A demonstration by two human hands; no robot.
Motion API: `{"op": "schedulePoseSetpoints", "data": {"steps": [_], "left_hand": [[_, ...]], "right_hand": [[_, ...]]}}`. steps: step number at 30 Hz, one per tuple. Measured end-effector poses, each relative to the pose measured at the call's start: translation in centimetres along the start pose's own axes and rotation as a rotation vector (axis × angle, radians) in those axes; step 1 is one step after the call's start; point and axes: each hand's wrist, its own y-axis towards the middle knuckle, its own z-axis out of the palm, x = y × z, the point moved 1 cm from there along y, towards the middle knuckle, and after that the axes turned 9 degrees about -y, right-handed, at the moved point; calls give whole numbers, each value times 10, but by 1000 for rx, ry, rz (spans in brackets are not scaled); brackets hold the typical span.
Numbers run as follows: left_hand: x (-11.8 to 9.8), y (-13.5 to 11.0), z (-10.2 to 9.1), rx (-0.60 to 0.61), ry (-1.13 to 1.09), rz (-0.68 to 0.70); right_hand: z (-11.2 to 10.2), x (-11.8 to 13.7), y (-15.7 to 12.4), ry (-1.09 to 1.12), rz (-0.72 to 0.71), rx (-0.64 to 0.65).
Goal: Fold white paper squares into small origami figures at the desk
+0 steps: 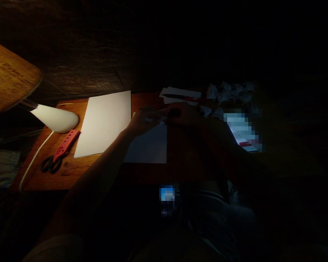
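Observation:
In the dim head view both hands meet over a sheet of white paper [150,147] on the wooden table. My left hand [143,120] has its fingers closed around a small whitish piece of paper [162,120]. My right hand [182,113] reaches the same piece from the other side, with thumb and fingers pinched together at it. Shadow hides the exact shape of the piece and most of my right fingers.
A paper stack [106,125] lies left, beside scissors in a red sheath [67,145] and a lamp [57,118] with a cord. Behind my right hand are paper strips [180,91], a dark-bladed knife [177,96] and several folded paper pieces [229,91]. A lit phone [240,131] lies right.

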Motion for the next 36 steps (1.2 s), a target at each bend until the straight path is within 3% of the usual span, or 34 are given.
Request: {"op": "schedulePoseSetpoints", "data": {"steps": [6,13,23,32,36], "left_hand": [[-4,2,3,5,152,35],[-1,0,4,-8,99,8],[1,-1,4,-44,33,-38],[-1,0,4,-28,28,-29],[-2,0,4,-19,32,-23]], "right_hand": [[-1,2,-1,-56,-40,-1],[-2,8,-4,-63,-80,16],[0,33,-4,-382,-19,69],[4,34,-4,-373,19,97],[5,27,-2,-318,-47,81]]}}
